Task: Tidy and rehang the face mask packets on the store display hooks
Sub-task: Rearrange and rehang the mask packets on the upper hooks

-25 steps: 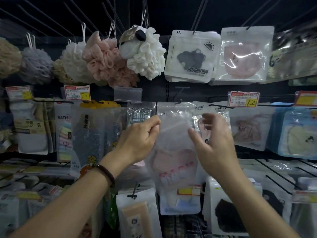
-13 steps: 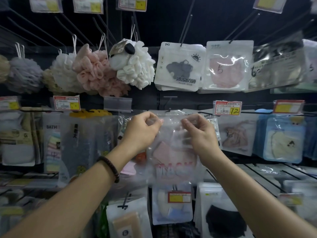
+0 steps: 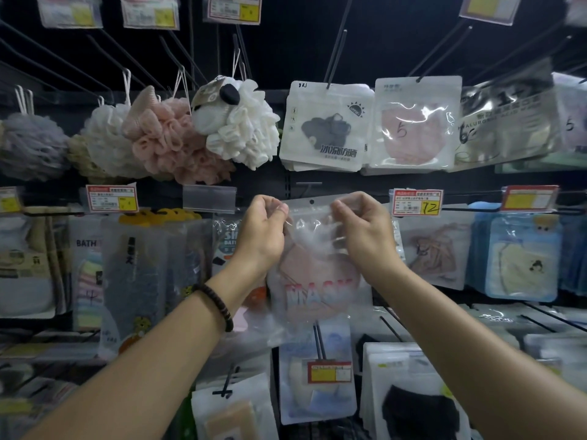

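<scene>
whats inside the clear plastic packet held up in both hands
A pale pink face mask shows through the clear plastic packet, above red MASK lettering. The left hand and right hand pinch its top corners, hiding the mask's edges.

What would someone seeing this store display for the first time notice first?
At centre, the left hand and right hand pinch the top corners of a clear plastic packet holding a pink mask, with red MASK lettering. Above and to their left hangs a fluffy white sheep-shaped bath pouf. Just right of the hands sits a red-and-yellow price tag with a handwritten 12.
</scene>
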### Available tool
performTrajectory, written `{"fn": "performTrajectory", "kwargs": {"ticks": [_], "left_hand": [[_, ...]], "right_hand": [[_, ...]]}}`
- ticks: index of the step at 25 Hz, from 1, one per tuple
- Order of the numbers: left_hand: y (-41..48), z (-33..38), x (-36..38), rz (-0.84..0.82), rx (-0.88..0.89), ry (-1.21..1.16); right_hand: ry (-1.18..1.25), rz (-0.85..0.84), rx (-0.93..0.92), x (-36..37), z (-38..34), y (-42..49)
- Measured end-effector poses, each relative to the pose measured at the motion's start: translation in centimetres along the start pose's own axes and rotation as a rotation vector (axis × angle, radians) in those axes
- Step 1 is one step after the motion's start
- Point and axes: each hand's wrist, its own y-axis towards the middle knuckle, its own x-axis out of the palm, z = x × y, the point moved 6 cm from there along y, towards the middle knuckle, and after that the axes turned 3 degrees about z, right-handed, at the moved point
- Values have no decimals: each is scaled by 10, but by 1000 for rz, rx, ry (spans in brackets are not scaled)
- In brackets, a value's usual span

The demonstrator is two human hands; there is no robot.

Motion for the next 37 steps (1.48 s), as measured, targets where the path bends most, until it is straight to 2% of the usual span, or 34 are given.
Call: {"fn": "performTrajectory", "kwargs": {"ticks": [8,13,16,18,21,25,28,31,33,35,37], "left_hand": [[12,-13,-3,-40,-120,61],[25,-19,0,-66,-181,166],[32,-29,3,-51,-183,252],[36,-35,6,-27,-193,284],[44,-41,6,25,-226,325],[44,-43,5,49,-227,298],[30,-42,-6,66,-209,292],[7,-46,-29,33,-133,366],[-13,-48,-48,-66,1,503],[-34,-52,-65,-213,199,761],[-55,-64,-75,-434,339,1139]], "right_hand": [[-167,10,96,6,6,8],[-74,9,252,3,15,14],[-146,-12,249,8,22,16],[-281,-5,232,11,29,20],[-432,61,244,9,28,22],[-449,109,244,6,31,24],[-404,175,136,-1,27,13],[-357,286,-69,-10,11,-17],[-286,279,-109,-8,6,-48],[-169,117,-20,7,16,-82],[-76,-72,159,27,39,-116]]}}
